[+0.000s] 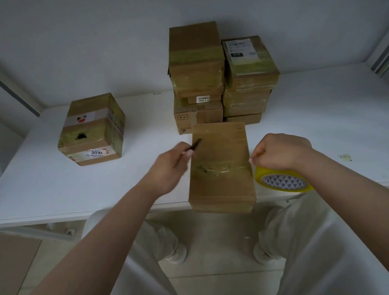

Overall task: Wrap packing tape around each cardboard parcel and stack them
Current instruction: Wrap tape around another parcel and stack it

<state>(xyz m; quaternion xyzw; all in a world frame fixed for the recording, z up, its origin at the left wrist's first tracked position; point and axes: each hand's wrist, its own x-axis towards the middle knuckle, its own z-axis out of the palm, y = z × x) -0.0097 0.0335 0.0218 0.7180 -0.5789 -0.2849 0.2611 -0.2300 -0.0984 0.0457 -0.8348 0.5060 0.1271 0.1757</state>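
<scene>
A flat brown cardboard parcel (222, 167) lies at the front edge of the white table (72, 185), slightly overhanging it, with a clear tape band across its middle. My left hand (172, 166) grips a thin dark tool (194, 145) whose tip rests over the parcel's left side. My right hand (279, 152) hovers at the parcel's right edge with fingers curled, pinching what looks like the tape end. The yellow tape roll (282, 181) sits just under that hand. Two stacks of taped parcels (196, 63) (250, 75) stand behind.
A single taped box (92, 129) with a "2010" label stands at the left of the table. A white wall runs behind the stacks. My legs and the tiled floor show below the table's front edge.
</scene>
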